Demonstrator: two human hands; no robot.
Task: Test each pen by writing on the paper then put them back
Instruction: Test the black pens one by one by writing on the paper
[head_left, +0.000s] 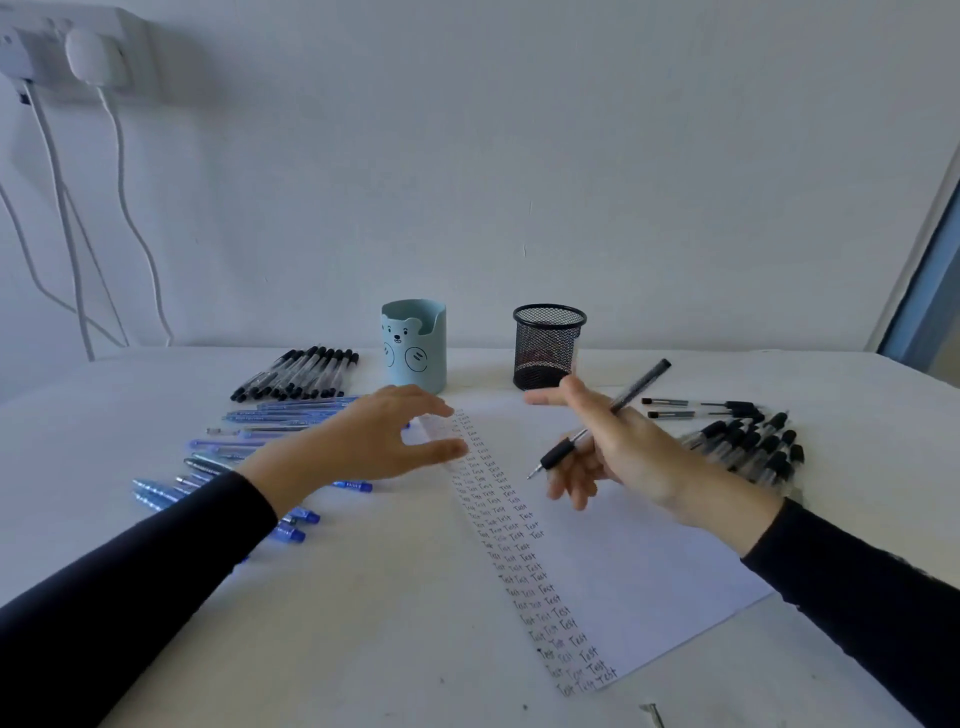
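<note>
- Desk (363, 623): white, set against a wall; carries everything below.
- Paper (649, 561): one white sheet, right of the desk's middle and running toward the near edge; its left margin is filled with columns of the word "Test".
- Right hand (618, 452): grips a black pen (602, 421) in loosely curled fingers above the sheet's far half; the tip points down and left and does not appear to touch the paper.
- Left hand (384, 436): open, fingers spread, holding nothing, over the sheet's far left corner.
- Blue pens (249, 447): laid in rows toward the desk's left edge.
- Capped black pens (296, 374): a row near the far edge, left of the cups.
- Black pens (748, 447): a heap toward the right edge.
- Bear cup (414, 345) and mesh cup (548, 345): side by side at the far edge, middle.
- Step in hand, as judged: readying a pen for its test mark.
- Next move calls for: the left hand pressing the sheet flat, and the tip lowered beside the last column.
</note>
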